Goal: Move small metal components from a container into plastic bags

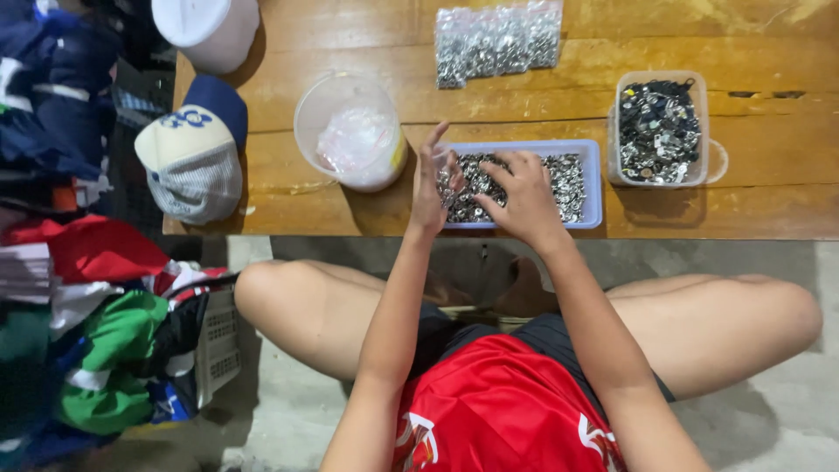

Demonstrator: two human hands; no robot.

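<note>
Silver metal fasteners (524, 179), small and shiny, fill a shallow blue tray (594, 179) at the near edge of a low wooden table (769, 201). The left hand (430, 179) stands upright at the tray's left end, fingers loosely spread, holding a small clear bag (450, 183) of the pieces. The right hand (524, 197) rests on the heap, fingers curled down into it. The tray looks nearly full, so most seems unbagged. Beyond it lie several filled clear bags (498, 39). 1 clear tub (660, 131) to the right holds darker metal bits. 1 round tub (350, 131) to the left holds crumpled clear plastic.
</note>
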